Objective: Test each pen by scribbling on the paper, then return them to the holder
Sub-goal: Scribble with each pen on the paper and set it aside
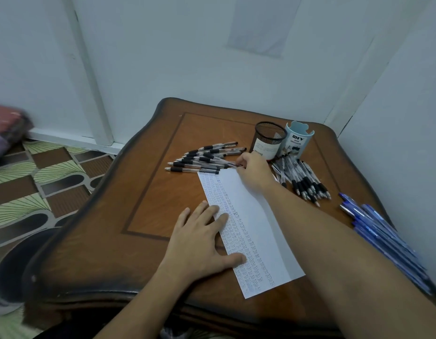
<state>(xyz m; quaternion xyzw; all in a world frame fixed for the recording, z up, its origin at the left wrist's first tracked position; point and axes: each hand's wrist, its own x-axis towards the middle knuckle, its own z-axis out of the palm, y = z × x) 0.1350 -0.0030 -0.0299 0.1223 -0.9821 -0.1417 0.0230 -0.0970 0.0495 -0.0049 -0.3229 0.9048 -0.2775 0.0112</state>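
Observation:
A long strip of white paper (255, 231), covered in scribbles on its left half, lies on the wooden table (148, 196). My left hand (202, 238) presses flat on the paper's left edge, fingers spread. My right hand (252, 171) reaches to the paper's far end and pinches the end of a clear pen with a black grip in the left pen pile (203, 157). A black mesh holder (269, 140) and a pale blue "DIY" desk organizer (297, 140) stand behind it.
A second pile of black-grip pens (301, 178) lies in front of the holders. Several blue pens (383, 238) lie along the table's right edge by the wall. White walls close in behind and to the right. Patterned floor lies to the left.

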